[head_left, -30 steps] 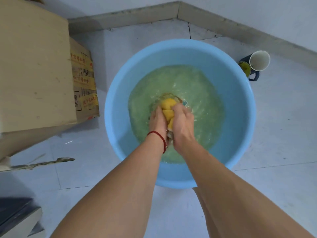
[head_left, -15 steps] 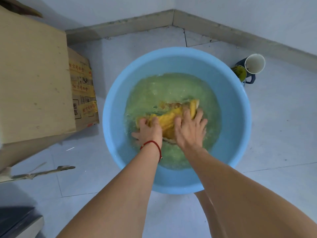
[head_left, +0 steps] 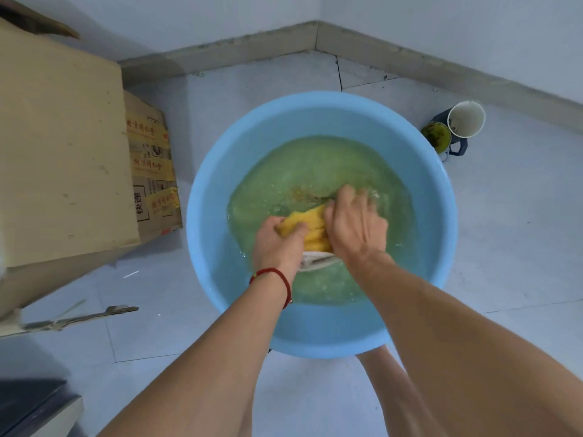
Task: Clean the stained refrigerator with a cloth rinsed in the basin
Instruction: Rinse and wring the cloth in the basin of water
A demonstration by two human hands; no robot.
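A round light-blue basin (head_left: 321, 111) stands on the tiled floor, holding cloudy greenish water. A yellow cloth (head_left: 310, 227) with a pale underside lies bunched in the water near the basin's middle. My left hand (head_left: 276, 244), with a red string on the wrist, grips the cloth's left end. My right hand (head_left: 355, 225) presses and clutches the cloth's right end, fingertips blurred in the water. Both hands touch the cloth. No refrigerator is recognisable in view.
A light wooden cabinet (head_left: 60, 152) stands at the left, with a taped cardboard box (head_left: 153, 171) behind it. A dark mug with a white inside (head_left: 463, 121) and a small greenish cup (head_left: 437, 135) sit right of the basin. Walls meet in the corner beyond.
The cloth was squeezed in a tight ball, then spread under flat hands in the water. Now both hands have bunched it together again, slightly right of centre.
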